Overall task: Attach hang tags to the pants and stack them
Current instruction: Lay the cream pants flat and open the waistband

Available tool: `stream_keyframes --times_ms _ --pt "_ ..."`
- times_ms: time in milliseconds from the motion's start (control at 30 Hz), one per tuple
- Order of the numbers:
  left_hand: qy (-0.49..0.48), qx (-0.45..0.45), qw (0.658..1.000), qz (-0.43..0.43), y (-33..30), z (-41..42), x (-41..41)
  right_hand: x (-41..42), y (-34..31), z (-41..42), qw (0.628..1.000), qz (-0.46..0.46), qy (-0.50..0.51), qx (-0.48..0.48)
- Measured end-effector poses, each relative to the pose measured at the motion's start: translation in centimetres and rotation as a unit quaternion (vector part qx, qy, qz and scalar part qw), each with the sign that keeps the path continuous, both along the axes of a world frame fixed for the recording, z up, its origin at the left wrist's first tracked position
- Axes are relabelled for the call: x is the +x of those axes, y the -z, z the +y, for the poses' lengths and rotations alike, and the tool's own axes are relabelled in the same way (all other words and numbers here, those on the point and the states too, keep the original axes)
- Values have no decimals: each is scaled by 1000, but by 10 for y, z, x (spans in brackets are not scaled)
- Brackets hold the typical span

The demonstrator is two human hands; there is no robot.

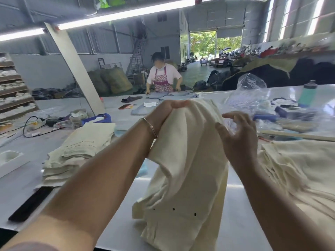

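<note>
our left hand (167, 110) has its fingers curled tight round the top of the cream pants (183, 160), bunching the cloth and holding it up. our right hand (237, 140) is just beside the pants, its fingers bent and loose with the thumb near the cloth; we cannot tell if it pinches anything. the pants hang down onto the white table (233, 223) near its front edge. a stack of folded pants (79, 149) sits toward the left edge. more cream pants (297, 163) lie toward the right edge. a dark phone (30, 203) lies by the front left corner.
</note>
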State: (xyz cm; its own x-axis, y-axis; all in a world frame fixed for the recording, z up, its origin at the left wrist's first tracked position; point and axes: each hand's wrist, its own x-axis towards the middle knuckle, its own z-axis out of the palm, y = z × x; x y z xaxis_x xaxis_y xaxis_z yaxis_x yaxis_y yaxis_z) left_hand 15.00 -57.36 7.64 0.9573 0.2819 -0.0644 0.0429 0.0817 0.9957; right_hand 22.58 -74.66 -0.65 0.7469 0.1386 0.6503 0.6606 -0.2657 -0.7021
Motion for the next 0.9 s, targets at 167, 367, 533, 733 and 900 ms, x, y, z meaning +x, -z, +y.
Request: stream_keyframes --times_ms 167,367,533,733,900 --pt "-36 -35 992 -120 -35 -25 18 -3 6 -7 998 -22 52 -41" --pt "-19 -101 969 -222 -24 30 -21 -10 6 19 991 -115 54 -37" --pt "-152 -88 972 -155 67 129 -77 -17 78 77 983 -98 -9 -155" --pt "-235 -30 920 311 268 254 -156 -50 249 124 808 127 -99 -566" --pt "-185 270 820 470 344 299 -178 -63 287 150 782 129 -68 -606"
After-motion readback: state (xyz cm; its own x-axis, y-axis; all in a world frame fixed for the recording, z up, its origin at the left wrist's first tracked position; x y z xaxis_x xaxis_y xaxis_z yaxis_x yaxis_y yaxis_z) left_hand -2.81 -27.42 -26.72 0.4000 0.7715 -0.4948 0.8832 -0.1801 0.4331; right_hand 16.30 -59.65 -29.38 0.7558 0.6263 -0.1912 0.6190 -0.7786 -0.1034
